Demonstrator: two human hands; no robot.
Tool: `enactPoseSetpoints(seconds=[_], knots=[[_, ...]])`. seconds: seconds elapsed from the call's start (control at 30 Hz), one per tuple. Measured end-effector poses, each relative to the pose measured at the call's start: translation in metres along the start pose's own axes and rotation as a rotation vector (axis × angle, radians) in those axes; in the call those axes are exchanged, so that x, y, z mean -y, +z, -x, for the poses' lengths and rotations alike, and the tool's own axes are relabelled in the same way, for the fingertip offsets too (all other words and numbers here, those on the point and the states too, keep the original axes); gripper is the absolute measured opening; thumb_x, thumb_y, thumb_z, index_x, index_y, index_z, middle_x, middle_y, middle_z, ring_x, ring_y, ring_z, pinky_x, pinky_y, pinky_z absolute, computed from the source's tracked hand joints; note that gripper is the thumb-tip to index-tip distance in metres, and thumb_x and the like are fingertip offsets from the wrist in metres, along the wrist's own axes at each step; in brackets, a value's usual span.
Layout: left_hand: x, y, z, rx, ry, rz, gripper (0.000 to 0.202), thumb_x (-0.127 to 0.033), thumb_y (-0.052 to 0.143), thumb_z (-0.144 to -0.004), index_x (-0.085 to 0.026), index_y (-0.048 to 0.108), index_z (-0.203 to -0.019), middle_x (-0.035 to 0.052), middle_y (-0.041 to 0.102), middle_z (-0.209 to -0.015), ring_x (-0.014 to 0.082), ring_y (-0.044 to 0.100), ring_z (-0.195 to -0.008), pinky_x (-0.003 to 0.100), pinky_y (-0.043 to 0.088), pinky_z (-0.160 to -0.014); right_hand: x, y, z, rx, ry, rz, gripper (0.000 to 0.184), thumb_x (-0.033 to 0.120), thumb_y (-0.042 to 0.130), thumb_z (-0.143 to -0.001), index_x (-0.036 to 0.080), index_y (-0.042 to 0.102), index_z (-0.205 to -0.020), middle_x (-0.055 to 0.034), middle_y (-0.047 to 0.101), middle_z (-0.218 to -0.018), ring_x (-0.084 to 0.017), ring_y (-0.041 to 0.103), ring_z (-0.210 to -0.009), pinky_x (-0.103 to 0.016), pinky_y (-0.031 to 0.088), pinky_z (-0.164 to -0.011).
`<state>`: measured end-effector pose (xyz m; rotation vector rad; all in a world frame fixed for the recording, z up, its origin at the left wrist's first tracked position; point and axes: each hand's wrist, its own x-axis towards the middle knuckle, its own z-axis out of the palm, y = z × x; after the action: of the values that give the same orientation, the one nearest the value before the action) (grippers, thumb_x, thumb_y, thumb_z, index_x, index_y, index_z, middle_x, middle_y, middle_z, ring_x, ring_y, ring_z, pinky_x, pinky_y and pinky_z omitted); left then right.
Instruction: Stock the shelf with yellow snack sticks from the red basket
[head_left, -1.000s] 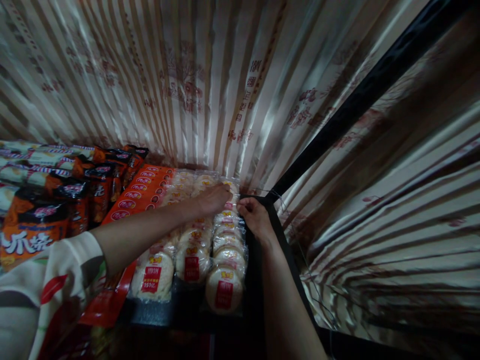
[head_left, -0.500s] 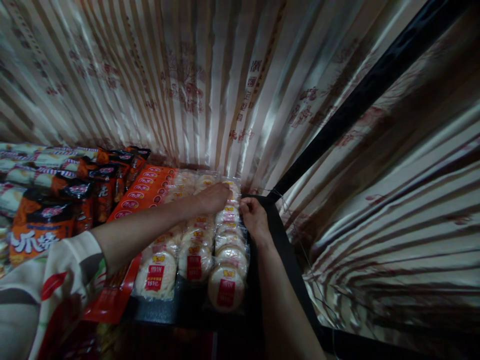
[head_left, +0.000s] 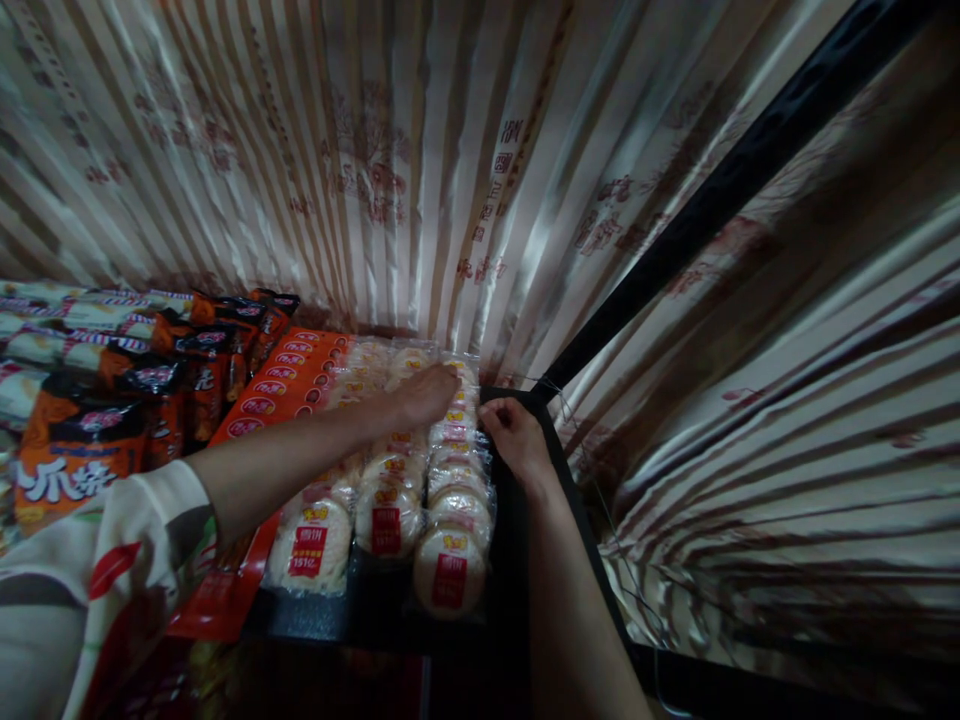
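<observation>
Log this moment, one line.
left hand: over rightmost row, round white plastic-wrapped crackers; right hand: beside that row; black shelf: under crackers

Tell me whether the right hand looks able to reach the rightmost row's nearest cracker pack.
Probably yes: the right hand is beside that row, and nothing covers the nearest cracker pack.

Black pole (head_left: 697, 235) slants up through the corner, with a pleated, shiny striped curtain (head_left: 420, 120) with reddish prints behind it and to both sides. Thin wire (head_left: 558, 386) right by the pole's lower end. Well left of the pole there's a flat orange printed package (head_left: 276, 375), then orange-and-black snack bags (head_left: 82, 465) even further left.
</observation>
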<state>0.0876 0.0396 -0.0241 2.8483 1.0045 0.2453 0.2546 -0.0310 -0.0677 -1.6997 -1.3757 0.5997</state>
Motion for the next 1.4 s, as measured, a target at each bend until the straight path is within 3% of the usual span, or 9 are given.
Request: enactPoseSetpoints(seconds=[0.17, 0.37, 0.73, 0.93, 1.13, 1.23, 1.4], knots=[[-0.003, 0.002, 0.0, 0.008, -0.024, -0.034, 0.017, -0.007, 0.046, -0.084, -0.008, 0.063, -0.085, 0.0139, 0.066, -0.097, 0.0206, 0.061, -0.093, 0.032, 0.05, -0.086, 0.006, -0.02, 0.008, 0.205, -0.012, 0.139, 0.032, 0.051, 0.053, -0.075, 0.022, 0.06, -0.067, 0.0019, 0.06, -0.061, -0.014, 0.054, -0.059, -0.025, 0.039, -0.058], [-0.004, 0.002, -0.001, 0.004, -0.019, -0.053, 0.017, -0.004, 0.047, -0.081, -0.007, 0.064, -0.085, 0.0144, 0.066, -0.096, 0.0209, 0.061, -0.092, 0.033, 0.051, -0.088, 0.007, -0.021, 0.01, 0.326, -0.008, 0.042, 0.025, 0.045, 0.06, -0.069, 0.021, 0.063, -0.069, 0.0022, 0.064, -0.067, -0.014, 0.056, -0.063, -0.025, 0.041, -0.062], [-0.004, 0.0, -0.001, 0.005, -0.037, -0.031, 0.019, -0.008, 0.047, -0.084, -0.007, 0.065, -0.086, 0.0139, 0.067, -0.095, 0.021, 0.062, -0.09, 0.032, 0.051, -0.083, 0.01, -0.012, 0.012, 0.195, -0.079, 0.118, 0.022, 0.043, 0.055, -0.074, 0.022, 0.06, -0.069, 0.0016, 0.062, -0.067, -0.015, 0.055, -0.063, -0.026, 0.04, -0.065], [-0.005, -0.003, 0.0, 0.02, -0.037, -0.003, 0.021, -0.019, 0.048, -0.089, -0.008, 0.065, -0.084, 0.0124, 0.067, -0.092, 0.0199, 0.061, -0.091, 0.032, 0.049, -0.086, 0.018, -0.011, 0.013, 0.151, -0.097, 0.142, 0.019, 0.041, 0.052, -0.076, 0.023, 0.057, -0.07, 0.0014, 0.062, -0.069, -0.015, 0.055, -0.064, -0.026, 0.039, -0.064], [-0.018, -0.016, 0.015, -0.068, -0.02, -0.046, 0.022, -0.016, 0.044, -0.091, -0.011, 0.065, -0.088, 0.011, 0.064, -0.1, 0.0184, 0.057, -0.095, 0.03, 0.047, -0.088, 0.017, -0.01, 0.013, 0.147, -0.087, 0.193, 0.017, 0.038, 0.052, -0.076, 0.023, 0.058, -0.07, 0.0014, 0.061, -0.067, -0.015, 0.054, -0.063, -0.026, 0.037, -0.063], [-0.024, -0.018, 0.025, -0.039, 0.049, -0.093, 0.023, -0.023, 0.045, -0.091, -0.012, 0.065, -0.091, 0.0104, 0.063, -0.102, 0.0213, 0.056, -0.1, 0.034, 0.047, -0.09, 0.017, -0.009, 0.013, 0.148, -0.087, 0.177, 0.017, 0.037, 0.053, -0.076, 0.022, 0.057, -0.07, 0.0014, 0.062, -0.068, -0.014, 0.055, -0.064, -0.026, 0.037, -0.064], [-0.023, -0.007, 0.031, 0.026, 0.055, -0.113, 0.022, -0.009, 0.044, -0.088, -0.011, 0.062, -0.1, 0.0108, 0.064, -0.102, 0.0191, 0.058, -0.096, 0.032, 0.048, -0.089, 0.017, -0.008, 0.014, 0.146, -0.087, 0.155, 0.018, 0.038, 0.052, -0.076, 0.022, 0.057, -0.07, 0.001, 0.063, -0.069, -0.014, 0.054, -0.063, -0.025, 0.038, -0.063]])
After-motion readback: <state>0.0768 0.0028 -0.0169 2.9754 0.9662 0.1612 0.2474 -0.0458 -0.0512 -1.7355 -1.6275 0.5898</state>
